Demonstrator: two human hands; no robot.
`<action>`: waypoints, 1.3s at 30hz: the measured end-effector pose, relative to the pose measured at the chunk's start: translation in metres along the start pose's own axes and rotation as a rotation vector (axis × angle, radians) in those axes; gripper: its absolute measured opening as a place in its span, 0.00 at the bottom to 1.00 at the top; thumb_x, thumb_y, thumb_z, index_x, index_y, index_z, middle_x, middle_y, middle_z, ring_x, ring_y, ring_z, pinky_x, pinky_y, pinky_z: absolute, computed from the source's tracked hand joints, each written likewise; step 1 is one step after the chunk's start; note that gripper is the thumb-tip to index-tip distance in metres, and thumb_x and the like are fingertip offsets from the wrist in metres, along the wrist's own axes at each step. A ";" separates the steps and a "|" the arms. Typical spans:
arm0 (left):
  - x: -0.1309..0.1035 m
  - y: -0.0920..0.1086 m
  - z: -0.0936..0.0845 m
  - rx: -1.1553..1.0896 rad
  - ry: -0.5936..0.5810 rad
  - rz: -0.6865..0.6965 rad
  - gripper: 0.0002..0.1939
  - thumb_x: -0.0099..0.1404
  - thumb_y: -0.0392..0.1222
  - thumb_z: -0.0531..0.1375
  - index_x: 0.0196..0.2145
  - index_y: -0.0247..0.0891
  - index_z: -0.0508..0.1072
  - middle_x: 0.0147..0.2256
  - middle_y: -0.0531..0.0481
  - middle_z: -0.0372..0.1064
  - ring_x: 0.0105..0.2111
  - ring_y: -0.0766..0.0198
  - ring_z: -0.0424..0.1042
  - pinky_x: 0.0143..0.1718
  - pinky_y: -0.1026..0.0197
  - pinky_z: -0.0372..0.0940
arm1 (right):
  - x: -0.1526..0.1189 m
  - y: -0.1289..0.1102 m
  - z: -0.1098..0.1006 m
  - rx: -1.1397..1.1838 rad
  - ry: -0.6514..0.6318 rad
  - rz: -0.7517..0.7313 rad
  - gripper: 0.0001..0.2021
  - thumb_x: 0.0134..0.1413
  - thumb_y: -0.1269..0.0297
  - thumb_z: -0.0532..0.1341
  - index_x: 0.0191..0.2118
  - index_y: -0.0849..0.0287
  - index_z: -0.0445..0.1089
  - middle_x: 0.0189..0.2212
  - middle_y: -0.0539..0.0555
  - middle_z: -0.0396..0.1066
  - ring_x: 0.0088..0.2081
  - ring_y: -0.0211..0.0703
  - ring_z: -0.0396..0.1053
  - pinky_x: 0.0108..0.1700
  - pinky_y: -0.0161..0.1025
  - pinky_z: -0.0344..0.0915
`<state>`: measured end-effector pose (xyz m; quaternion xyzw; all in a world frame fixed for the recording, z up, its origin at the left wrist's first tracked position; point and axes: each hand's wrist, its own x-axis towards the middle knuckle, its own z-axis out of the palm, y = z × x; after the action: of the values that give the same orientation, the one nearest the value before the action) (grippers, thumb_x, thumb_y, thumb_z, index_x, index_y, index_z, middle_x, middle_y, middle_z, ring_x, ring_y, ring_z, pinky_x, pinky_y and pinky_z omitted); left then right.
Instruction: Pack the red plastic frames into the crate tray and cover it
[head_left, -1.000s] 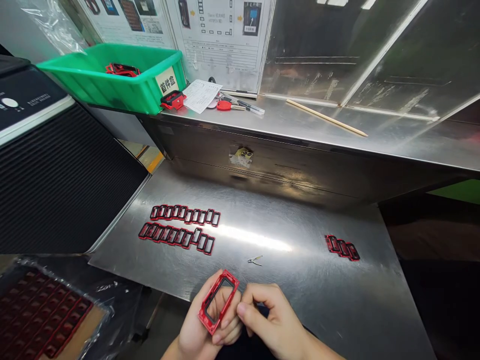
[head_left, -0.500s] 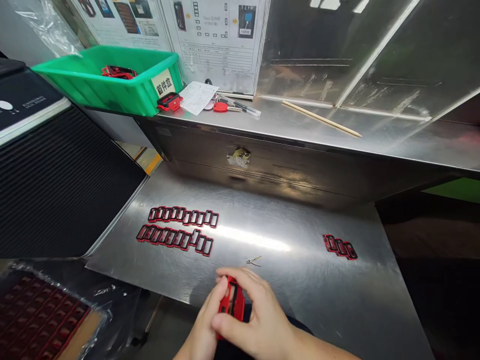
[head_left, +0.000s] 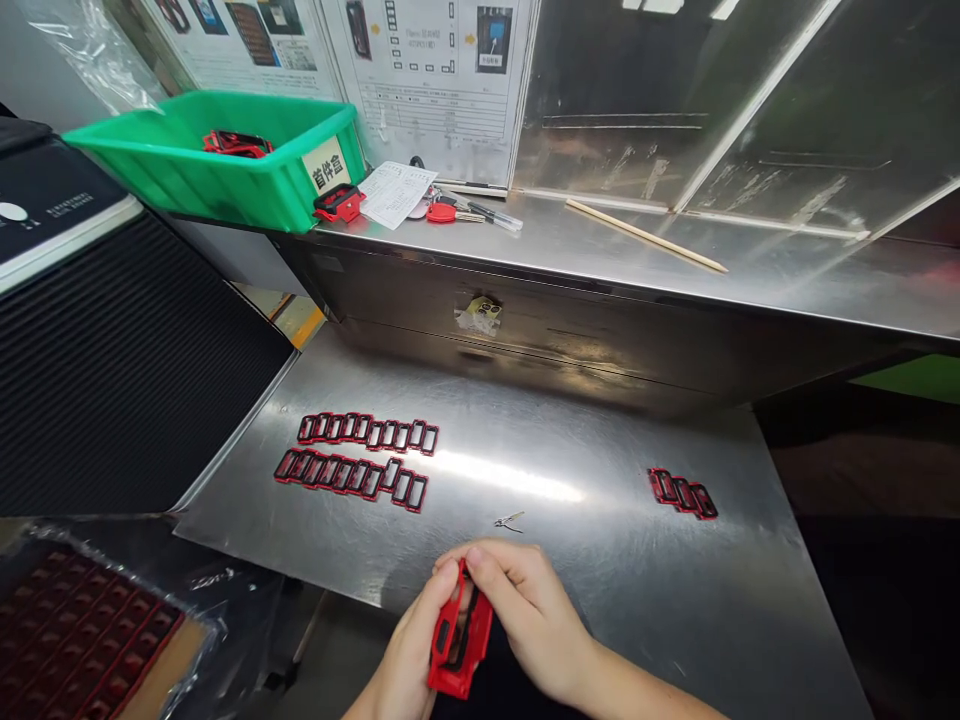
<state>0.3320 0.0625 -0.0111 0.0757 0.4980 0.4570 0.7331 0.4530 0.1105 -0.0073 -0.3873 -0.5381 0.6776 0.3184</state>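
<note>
Both hands are busy with one piece from where I'm standing. The left hand [head_left: 409, 640] has a red frame with a black inner rim [head_left: 477, 640] gripped along its left side, thumb up near the top end. The right hand [head_left: 532, 610] is grasping it too, thumb pressed at the top, fingers curled round behind where I can't really see them. The frame's tilted, sitting low in front of the person, right at the near edge of the metal table [head_left: 585, 425].

Just beyond the hands there's a little pair of nippers [head_left: 508, 522] lying on the table. Off to the left are two rows of similar frames, an upper row [head_left: 367, 432] and a lower row [head_left: 349, 474], and well over to the right a small cluster of frames [head_left: 682, 494].

Up on the shelf [head_left: 555, 240] you've got a green bin [head_left: 225, 190] with more red parts inside, a red-headed key [head_left: 441, 213] and a wooden stick [head_left: 645, 235].
</note>
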 end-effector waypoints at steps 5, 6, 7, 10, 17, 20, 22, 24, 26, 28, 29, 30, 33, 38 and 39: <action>0.001 0.006 -0.001 -0.015 -0.185 -0.051 0.22 0.59 0.60 0.62 0.38 0.37 0.78 0.15 0.58 0.56 0.16 0.72 0.50 0.21 0.65 0.49 | 0.001 0.001 -0.007 0.151 -0.026 0.070 0.27 0.61 0.42 0.52 0.35 0.59 0.78 0.27 0.54 0.75 0.35 0.45 0.72 0.42 0.40 0.68; 0.002 0.007 -0.001 -0.016 -0.225 -0.054 0.23 0.59 0.60 0.61 0.36 0.36 0.78 0.15 0.59 0.54 0.16 0.73 0.46 0.21 0.65 0.46 | 0.001 0.001 -0.008 0.153 -0.027 0.070 0.26 0.61 0.42 0.52 0.35 0.59 0.78 0.29 0.54 0.76 0.37 0.46 0.72 0.44 0.40 0.68; 0.002 0.008 0.000 -0.013 -0.255 -0.052 0.23 0.60 0.61 0.60 0.34 0.35 0.77 0.15 0.59 0.53 0.16 0.73 0.45 0.21 0.65 0.44 | 0.000 0.002 -0.009 0.153 -0.031 0.072 0.26 0.61 0.42 0.53 0.35 0.58 0.78 0.29 0.54 0.76 0.38 0.46 0.72 0.45 0.40 0.68; 0.003 0.009 0.001 -0.004 -0.296 -0.053 0.23 0.63 0.60 0.57 0.28 0.35 0.73 0.15 0.59 0.52 0.16 0.72 0.42 0.21 0.63 0.41 | -0.001 0.002 -0.009 0.155 -0.034 0.089 0.26 0.60 0.42 0.53 0.36 0.59 0.78 0.29 0.54 0.76 0.37 0.46 0.72 0.44 0.41 0.67; 0.006 0.012 0.004 0.040 -0.367 -0.093 0.28 0.63 0.62 0.55 0.15 0.39 0.60 0.13 0.58 0.48 0.16 0.71 0.41 0.23 0.59 0.38 | 0.000 0.004 -0.009 0.146 -0.028 0.101 0.26 0.59 0.42 0.53 0.35 0.59 0.78 0.28 0.54 0.75 0.36 0.47 0.72 0.44 0.42 0.67; 0.006 0.014 0.004 0.022 -0.371 -0.115 0.28 0.61 0.63 0.57 0.15 0.39 0.61 0.14 0.58 0.49 0.16 0.70 0.42 0.23 0.59 0.38 | 0.000 0.004 -0.009 0.135 -0.025 0.096 0.26 0.60 0.42 0.53 0.35 0.59 0.78 0.27 0.54 0.75 0.36 0.47 0.71 0.43 0.41 0.67; 0.006 0.014 0.004 0.005 -0.375 -0.123 0.28 0.60 0.64 0.58 0.15 0.39 0.61 0.14 0.58 0.50 0.17 0.70 0.43 0.23 0.60 0.39 | 0.000 0.005 -0.008 0.137 -0.020 0.096 0.26 0.60 0.42 0.53 0.34 0.59 0.78 0.27 0.53 0.74 0.36 0.46 0.70 0.42 0.41 0.67; 0.007 0.011 0.003 -0.010 -0.380 -0.123 0.28 0.59 0.64 0.58 0.15 0.39 0.61 0.14 0.58 0.50 0.17 0.70 0.43 0.22 0.61 0.39 | 0.001 0.008 -0.008 0.142 -0.017 0.090 0.25 0.60 0.42 0.53 0.34 0.59 0.78 0.27 0.53 0.74 0.35 0.45 0.70 0.42 0.40 0.66; 0.012 0.004 -0.002 -0.014 -0.358 -0.124 0.29 0.58 0.66 0.59 0.15 0.39 0.61 0.14 0.58 0.49 0.17 0.70 0.43 0.22 0.61 0.40 | 0.003 0.014 -0.008 0.143 -0.014 0.082 0.26 0.61 0.42 0.53 0.32 0.59 0.77 0.27 0.53 0.73 0.34 0.44 0.69 0.41 0.40 0.65; 0.021 -0.004 -0.013 0.066 -0.228 -0.103 0.30 0.56 0.70 0.57 0.17 0.39 0.62 0.15 0.58 0.50 0.18 0.70 0.45 0.22 0.63 0.41 | 0.006 0.026 -0.009 0.118 -0.001 0.093 0.27 0.60 0.41 0.52 0.32 0.59 0.77 0.27 0.54 0.73 0.34 0.44 0.69 0.39 0.39 0.65; 0.027 -0.009 -0.020 0.159 -0.117 -0.071 0.31 0.55 0.72 0.55 0.20 0.39 0.65 0.16 0.58 0.52 0.18 0.69 0.47 0.22 0.64 0.42 | 0.008 0.034 -0.010 0.095 0.018 0.110 0.27 0.60 0.40 0.52 0.33 0.59 0.76 0.28 0.54 0.74 0.34 0.45 0.69 0.39 0.40 0.65; 0.034 -0.012 -0.029 0.296 0.020 -0.029 0.32 0.55 0.74 0.52 0.24 0.38 0.68 0.18 0.57 0.55 0.19 0.68 0.50 0.22 0.64 0.44 | 0.009 0.043 -0.012 0.066 0.046 0.134 0.28 0.58 0.39 0.52 0.34 0.59 0.76 0.30 0.55 0.74 0.36 0.46 0.70 0.40 0.40 0.65; 0.057 -0.016 -0.058 0.683 0.253 0.132 0.29 0.58 0.71 0.52 0.24 0.40 0.69 0.20 0.54 0.60 0.22 0.64 0.58 0.25 0.63 0.50 | 0.011 0.071 -0.017 -0.027 0.147 0.215 0.31 0.53 0.34 0.54 0.37 0.61 0.75 0.35 0.58 0.75 0.40 0.50 0.71 0.44 0.43 0.66; 0.092 -0.021 -0.084 1.147 0.424 0.195 0.15 0.61 0.51 0.62 0.23 0.40 0.69 0.22 0.51 0.65 0.31 0.55 0.69 0.38 0.56 0.57 | 0.007 0.108 -0.024 -0.102 0.183 0.282 0.35 0.48 0.29 0.54 0.33 0.62 0.74 0.33 0.60 0.75 0.39 0.53 0.72 0.45 0.46 0.65; 0.100 -0.024 -0.084 1.242 0.450 0.180 0.13 0.63 0.50 0.61 0.27 0.39 0.71 0.25 0.50 0.68 0.34 0.54 0.70 0.41 0.54 0.59 | 0.006 0.113 -0.024 -0.110 0.183 0.294 0.35 0.47 0.28 0.53 0.33 0.61 0.74 0.33 0.60 0.76 0.39 0.54 0.72 0.45 0.46 0.65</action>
<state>0.2876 0.0946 -0.1321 0.4280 0.8012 0.1493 0.3906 0.4692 0.1030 -0.1217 -0.5388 -0.4807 0.6482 0.2417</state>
